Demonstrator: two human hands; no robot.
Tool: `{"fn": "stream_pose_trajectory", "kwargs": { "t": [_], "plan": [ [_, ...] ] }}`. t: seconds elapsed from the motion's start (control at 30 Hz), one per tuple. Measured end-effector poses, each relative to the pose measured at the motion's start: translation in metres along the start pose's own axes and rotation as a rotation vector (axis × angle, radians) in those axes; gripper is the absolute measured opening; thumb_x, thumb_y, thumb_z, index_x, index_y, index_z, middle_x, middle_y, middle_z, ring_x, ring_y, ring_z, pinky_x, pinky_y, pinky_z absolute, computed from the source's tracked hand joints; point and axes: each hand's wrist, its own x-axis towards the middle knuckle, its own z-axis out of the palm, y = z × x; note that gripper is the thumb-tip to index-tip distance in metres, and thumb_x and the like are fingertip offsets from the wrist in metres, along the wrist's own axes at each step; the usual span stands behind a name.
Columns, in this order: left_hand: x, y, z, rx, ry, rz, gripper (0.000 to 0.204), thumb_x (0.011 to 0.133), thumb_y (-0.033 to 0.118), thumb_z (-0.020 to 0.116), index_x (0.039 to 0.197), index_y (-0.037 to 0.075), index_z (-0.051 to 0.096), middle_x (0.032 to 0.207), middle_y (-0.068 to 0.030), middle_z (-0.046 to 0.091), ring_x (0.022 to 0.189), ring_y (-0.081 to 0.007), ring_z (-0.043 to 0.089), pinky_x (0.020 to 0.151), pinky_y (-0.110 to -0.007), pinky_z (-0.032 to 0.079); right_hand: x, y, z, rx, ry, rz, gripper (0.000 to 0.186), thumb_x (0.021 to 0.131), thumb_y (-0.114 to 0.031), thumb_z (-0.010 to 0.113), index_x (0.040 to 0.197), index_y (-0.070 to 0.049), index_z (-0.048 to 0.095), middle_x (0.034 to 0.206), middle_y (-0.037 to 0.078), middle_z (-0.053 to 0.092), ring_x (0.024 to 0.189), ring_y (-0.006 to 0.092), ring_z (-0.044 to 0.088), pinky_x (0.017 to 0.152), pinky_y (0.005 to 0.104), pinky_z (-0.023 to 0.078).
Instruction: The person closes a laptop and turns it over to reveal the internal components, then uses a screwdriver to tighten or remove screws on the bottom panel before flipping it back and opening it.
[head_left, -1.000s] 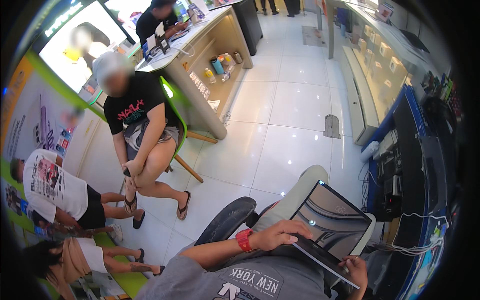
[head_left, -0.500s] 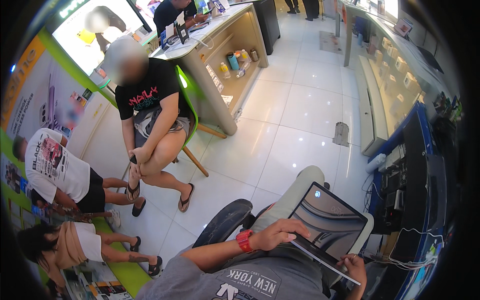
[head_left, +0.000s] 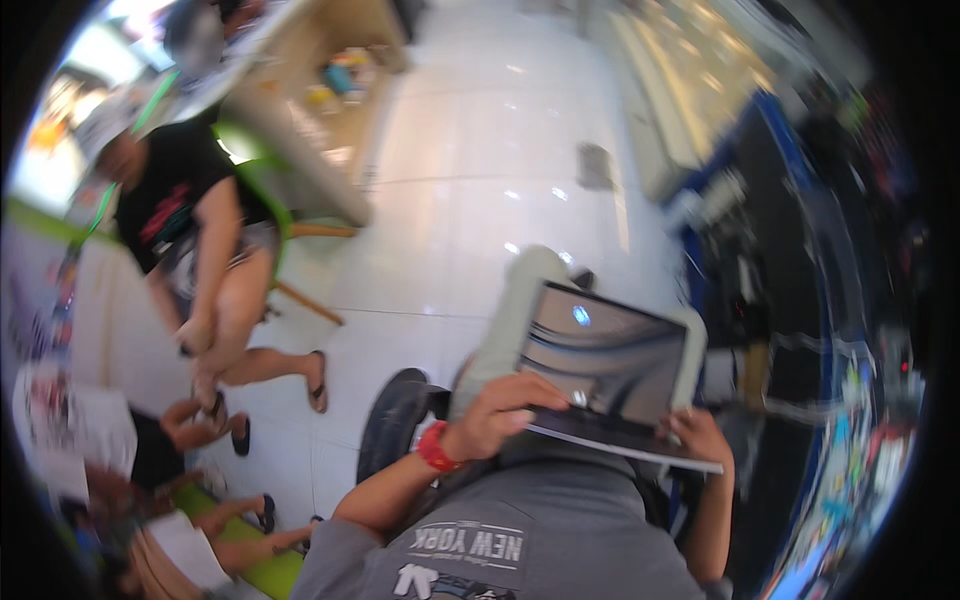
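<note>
Head view: I see the laptop [head_left: 610,350] open on the lap [head_left: 508,322]; the left hand [head_left: 492,418] rests on its near-left corner, grip unclear, and the right hand [head_left: 702,438] holds its near-right edge. It has shifted leftward in my view since before. Floor [head_left: 450,225] stretches beyond it; a chair arm [head_left: 393,408] stands left.

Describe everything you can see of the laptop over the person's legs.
The laptop is open, its glossy, dark-framed screen showing dark curved bands and a blue-white spot; its dark base has a pale edge. The screen faces the wearer. The left hand lies at the base's left end; the right hand grips its right. Blur hides finer detail.
</note>
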Motion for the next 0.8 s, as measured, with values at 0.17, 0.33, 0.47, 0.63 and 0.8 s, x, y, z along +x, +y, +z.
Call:
{"fn": "stream_pose_trajectory", "kwargs": {
  "t": [0.17, 0.33, 0.47, 0.63, 0.8],
  "plan": [
    [0.0, -0.003, 0.012, 0.059, -0.015, -0.07, 0.068, 0.098, 0.054, 0.044, 0.11, -0.004, 0.078, 0.115, -0.0244, 0.078, 0.111, -0.0373, 0.072, 0.111, -0.053, 0.049, -0.01, -0.019, 0.003, -0.096, -0.002, 0.0, 0.028, 0.11, -0.019, 0.06, 0.124, 0.002, 0.072, 0.104, 0.011, 0.079, 0.099, 0.0207, 0.073, 0.092, 0.0352, 0.055],
    [-0.006, -0.011, 0.012, -0.052, -0.079, -0.125, 0.071, 0.094, 0.061, 0.053, 0.114, -0.003, 0.077, 0.118, -0.0232, 0.077, 0.112, -0.0379, 0.072, 0.113, -0.052, 0.047, -0.03, -0.017, 0.016, -0.022, 0.14, 0.008, 0.028, 0.109, -0.019, 0.063, 0.126, 0.001, 0.072, 0.109, 0.011, 0.078, 0.104, 0.0202, 0.071, 0.094, 0.0351, 0.054],
    [0.01, -0.006, -0.005, -0.039, -0.376, -0.242, 0.086, 0.089, 0.069, 0.056, 0.13, -0.005, 0.072, 0.133, -0.0274, 0.07, 0.127, -0.0424, 0.066, 0.119, -0.052, 0.041, -0.038, -0.056, 0.007, -0.06, -0.084, -0.164, 0.027, 0.108, -0.017, 0.066, 0.128, 0.0, 0.071, 0.124, 0.013, 0.072, 0.119, 0.0267, 0.068, 0.105, 0.0397, 0.051],
    [0.031, -0.005, -0.027, 0.023, -0.722, -0.333, 0.103, 0.086, 0.076, 0.059, 0.147, -0.007, 0.059, 0.153, -0.0312, 0.055, 0.144, -0.0458, 0.053, 0.123, -0.053, 0.036, -0.015, -0.087, 0.027, -0.299, -0.34, -0.355, 0.042, 0.111, -0.036, 0.059, 0.128, 0.0, 0.071, 0.133, 0.017, 0.067, 0.13, 0.0347, 0.061, 0.112, 0.0449, 0.047],
    [0.039, -0.01, -0.031, -0.04, -0.787, -0.373, 0.105, 0.085, 0.076, 0.062, 0.146, -0.01, 0.058, 0.154, -0.0315, 0.052, 0.145, -0.0475, 0.049, 0.123, -0.053, 0.036, 0.0, -0.087, 0.031, -0.409, -0.463, -0.253, 0.053, 0.112, -0.048, 0.054, 0.13, 0.0, 0.07, 0.131, 0.018, 0.069, 0.133, 0.0355, 0.058, 0.116, 0.0472, 0.043]
  ]
}}
